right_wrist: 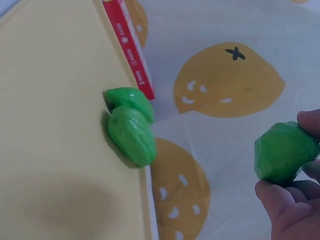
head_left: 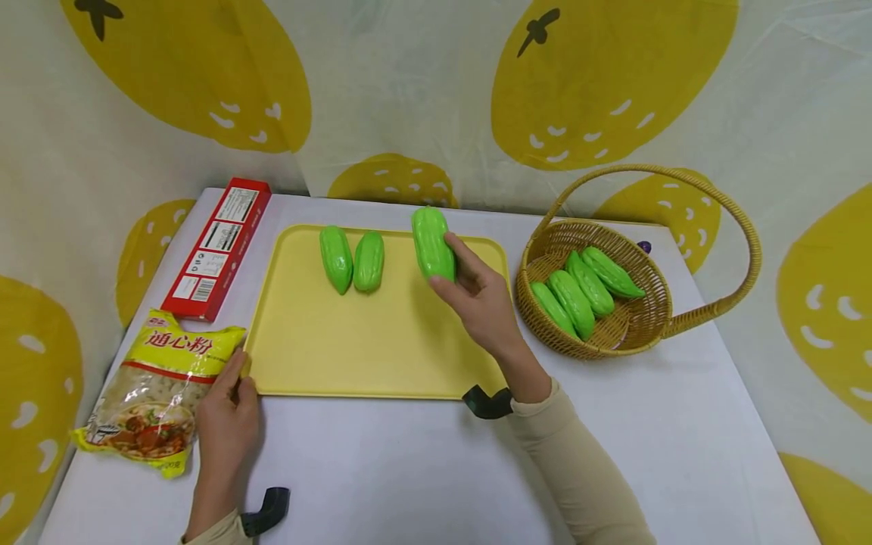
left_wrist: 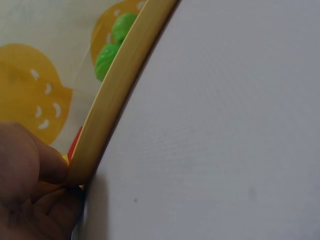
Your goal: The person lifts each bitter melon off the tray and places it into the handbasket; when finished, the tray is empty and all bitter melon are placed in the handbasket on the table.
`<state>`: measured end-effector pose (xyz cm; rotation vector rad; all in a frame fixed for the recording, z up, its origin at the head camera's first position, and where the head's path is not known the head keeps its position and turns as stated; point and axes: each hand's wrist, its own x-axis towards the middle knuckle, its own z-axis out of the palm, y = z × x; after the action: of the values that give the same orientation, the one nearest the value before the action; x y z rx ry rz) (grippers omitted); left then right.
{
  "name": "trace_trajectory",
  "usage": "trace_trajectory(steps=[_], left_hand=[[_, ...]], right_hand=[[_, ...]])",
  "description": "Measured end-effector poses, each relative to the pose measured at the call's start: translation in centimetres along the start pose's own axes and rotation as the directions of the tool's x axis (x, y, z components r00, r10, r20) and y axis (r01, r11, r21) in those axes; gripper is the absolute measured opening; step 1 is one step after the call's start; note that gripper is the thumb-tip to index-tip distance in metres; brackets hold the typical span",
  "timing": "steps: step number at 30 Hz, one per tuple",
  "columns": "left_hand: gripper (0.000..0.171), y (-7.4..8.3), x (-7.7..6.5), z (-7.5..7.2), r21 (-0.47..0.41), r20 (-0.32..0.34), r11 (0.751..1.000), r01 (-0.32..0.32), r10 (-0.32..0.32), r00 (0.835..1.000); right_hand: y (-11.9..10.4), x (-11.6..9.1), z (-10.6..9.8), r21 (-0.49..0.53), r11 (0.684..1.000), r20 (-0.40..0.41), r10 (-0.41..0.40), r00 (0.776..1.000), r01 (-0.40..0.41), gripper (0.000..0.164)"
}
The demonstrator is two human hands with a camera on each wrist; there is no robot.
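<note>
My right hand (head_left: 487, 306) holds a glossy, ridged green toy gourd (head_left: 433, 242) between thumb and fingers, raised above the right part of a yellow tray (head_left: 381, 341). The same held gourd shows at the right edge of the right wrist view, gripped by the fingertips (right_wrist: 275, 197). Two more green gourds (head_left: 336, 259) (head_left: 369, 261) lie side by side near the tray's back edge. At the tray's front left corner, my left hand (head_left: 228, 416) pinches the rim; the left wrist view shows thumb and fingers at that corner (left_wrist: 80, 172).
Right of the tray stands a wicker basket (head_left: 664, 306) with a tall handle, holding several green gourds (head_left: 572, 303). A yellow-topped pasta bag (head_left: 160, 393) lies against the left hand. Behind it is a red box (head_left: 218, 250). A small purple thing (head_left: 644, 247) shows behind the basket.
</note>
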<state>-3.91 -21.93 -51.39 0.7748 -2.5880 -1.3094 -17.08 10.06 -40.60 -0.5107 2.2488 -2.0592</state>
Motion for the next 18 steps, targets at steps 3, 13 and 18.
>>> trace_trajectory(steps=[3, 13, 18], left_hand=[[0.049, 0.0, 0.0, 0.0, -0.003, -0.002, 1.0, -0.003, 0.003, 1.0], [0.049, 0.1, -0.1, -0.2, -0.009, 0.009, 1.0, 0.004, -0.003, 1.0], [0.049, 0.1, -0.1, -0.2, -0.012, 0.007, 1.0, -0.007, 0.007, 1.0]], right_hand=[[-0.6, -0.5, -0.7, 0.027, 1.0, 0.006, -0.01, 1.0, 0.009, 0.066], [-1.8, -1.9, -3.2, 0.028, 0.998, -0.023, -0.062, 0.998, 0.063, 0.065], [-1.9, -2.3, -4.0, 0.019, 0.997, -0.046, -0.076, 0.996, 0.077, 0.065]])
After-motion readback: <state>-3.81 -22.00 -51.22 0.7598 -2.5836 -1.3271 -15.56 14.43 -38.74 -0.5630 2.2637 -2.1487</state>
